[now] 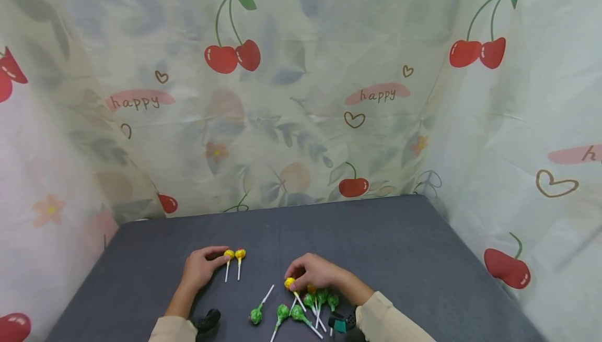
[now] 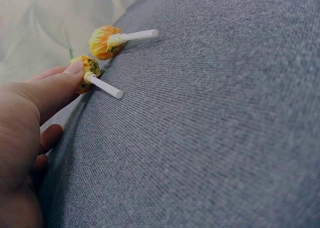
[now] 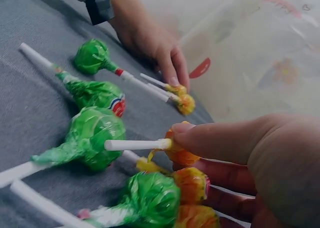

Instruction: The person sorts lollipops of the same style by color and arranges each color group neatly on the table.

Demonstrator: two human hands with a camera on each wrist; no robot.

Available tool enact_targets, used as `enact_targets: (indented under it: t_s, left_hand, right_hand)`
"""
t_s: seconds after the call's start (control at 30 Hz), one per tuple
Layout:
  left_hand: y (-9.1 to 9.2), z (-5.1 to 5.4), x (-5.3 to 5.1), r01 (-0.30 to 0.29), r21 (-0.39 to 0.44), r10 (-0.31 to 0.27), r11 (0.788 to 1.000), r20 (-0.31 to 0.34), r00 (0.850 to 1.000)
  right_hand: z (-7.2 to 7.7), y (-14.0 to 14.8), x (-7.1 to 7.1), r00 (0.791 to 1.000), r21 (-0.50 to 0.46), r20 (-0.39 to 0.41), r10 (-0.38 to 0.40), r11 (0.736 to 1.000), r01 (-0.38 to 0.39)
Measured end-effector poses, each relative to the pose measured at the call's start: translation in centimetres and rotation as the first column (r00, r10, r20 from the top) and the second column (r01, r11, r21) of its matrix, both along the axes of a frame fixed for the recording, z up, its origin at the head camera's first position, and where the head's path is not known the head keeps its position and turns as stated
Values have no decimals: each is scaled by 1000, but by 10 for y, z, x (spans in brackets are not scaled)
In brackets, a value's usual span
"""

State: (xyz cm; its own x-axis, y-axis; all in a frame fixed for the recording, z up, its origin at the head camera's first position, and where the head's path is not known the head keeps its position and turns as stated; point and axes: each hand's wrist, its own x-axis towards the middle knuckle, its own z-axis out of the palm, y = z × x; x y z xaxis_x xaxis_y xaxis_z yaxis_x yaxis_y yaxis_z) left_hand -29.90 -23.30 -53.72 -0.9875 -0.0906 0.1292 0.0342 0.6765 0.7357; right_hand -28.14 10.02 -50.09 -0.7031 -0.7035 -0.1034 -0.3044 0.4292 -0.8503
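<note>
My left hand (image 1: 201, 269) pinches the head of a yellow-wrapped lollipop (image 2: 90, 68) between thumb and fingers. Just beside it on the cloth lies a second yellow lollipop (image 1: 240, 254), its white stick pointing toward me. Over the pile, my right hand (image 1: 314, 271) holds another yellow lollipop (image 3: 181, 147) by its wrapped head, thumb on top. Below those right fingers, more orange-yellow lollipops (image 3: 192, 184) lie partly hidden among several green lollipops (image 3: 152, 198).
A lone green lollipop (image 1: 256, 315) rests between the hands, stick angled away. The dark grey cloth-covered table (image 1: 367, 237) meets a printed curtain (image 1: 282, 96) at the back and sides. Dark bands (image 1: 207, 321) circle both wrists.
</note>
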Motion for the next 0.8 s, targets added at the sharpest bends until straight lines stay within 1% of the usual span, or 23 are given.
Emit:
enact_targets:
  t_s: [0.1,0.23,0.4,0.5,0.67,0.8]
  left_hand:
    - [0,0,-1,-2,0,2,1000,-5,1000]
    - [0,0,-1,4,-3,-4,1000,-11,1000]
    - [-1,0,0,15,-4,-15,1000,-14,1000]
    - [-2,-1,0,17,-6,-17,1000,-15,1000]
    - [-1,-1,0,12,-3,-12,1000,-10,1000]
    - [-1,0,0,11,3,-11,1000,-8,1000]
  right_hand:
    - [4,-2,-2,1000,8,-22,-18,1000,18]
    - [12,-3,-5,998,1,-56,-34,999,34]
    - [24,-9,-10,991,-53,-123,-46,998,40]
    - [31,-14,-13,984,-80,-162,-72,995,59]
    - [42,-28,-13,964,-122,-209,-162,983,139]
    - [49,-43,-11,939,-190,-219,-265,956,225]
